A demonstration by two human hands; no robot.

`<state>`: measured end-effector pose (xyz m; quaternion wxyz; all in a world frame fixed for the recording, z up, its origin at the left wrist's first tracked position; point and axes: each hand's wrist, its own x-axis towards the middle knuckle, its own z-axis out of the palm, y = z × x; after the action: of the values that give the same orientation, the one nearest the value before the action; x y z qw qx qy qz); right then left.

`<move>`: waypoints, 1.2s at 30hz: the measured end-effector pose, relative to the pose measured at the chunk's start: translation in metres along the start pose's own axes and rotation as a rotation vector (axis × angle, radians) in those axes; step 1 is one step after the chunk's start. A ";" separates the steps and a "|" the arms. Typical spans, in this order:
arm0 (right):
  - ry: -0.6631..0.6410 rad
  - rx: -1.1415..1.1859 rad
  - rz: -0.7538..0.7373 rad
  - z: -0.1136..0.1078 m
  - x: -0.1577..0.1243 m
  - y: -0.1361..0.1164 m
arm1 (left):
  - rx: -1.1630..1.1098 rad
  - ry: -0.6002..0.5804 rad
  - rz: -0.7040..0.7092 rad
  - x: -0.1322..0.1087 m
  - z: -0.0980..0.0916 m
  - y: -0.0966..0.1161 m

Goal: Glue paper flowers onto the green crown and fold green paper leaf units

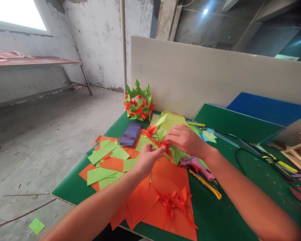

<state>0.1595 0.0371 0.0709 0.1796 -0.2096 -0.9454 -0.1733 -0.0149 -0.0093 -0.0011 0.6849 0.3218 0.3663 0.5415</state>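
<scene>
Between my two hands is an orange folded-paper flower (164, 144) set against a green folded-paper piece (177, 154). My left hand (149, 158) pinches the flower from the lower left, thumb on top. My right hand (185, 139) has its fingertips closed on the flower's upper right side and covers part of it. A second orange paper flower (149, 132) sits on the same green piece, just above my left fingers. Two more orange paper flowers (169, 203) lie nearer to me on an orange paper sheet (177, 175).
A finished-looking red-and-green paper crown (139, 105) stands at the table's far corner. Green and orange paper strips (102, 154) are strewn left, beside a blurred dark rectangle (130, 135). A pink glue gun (197, 166) and a yellow-black handled tool (208, 185) lie right; a pale board (190, 77) stands behind.
</scene>
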 end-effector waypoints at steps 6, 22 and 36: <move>-0.034 -0.012 0.013 0.000 0.000 0.000 | -0.024 -0.021 -0.002 -0.002 0.000 0.002; 0.086 0.196 0.574 -0.019 -0.052 -0.008 | -0.138 -0.046 -0.021 0.003 -0.005 0.003; 0.219 0.162 0.497 0.001 -0.051 -0.015 | -0.029 -0.335 -0.031 -0.003 0.003 -0.002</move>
<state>0.1953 0.0080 0.0453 0.3339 -0.3998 -0.8508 -0.0695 -0.0118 -0.0133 -0.0006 0.7492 0.3917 0.2442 0.4749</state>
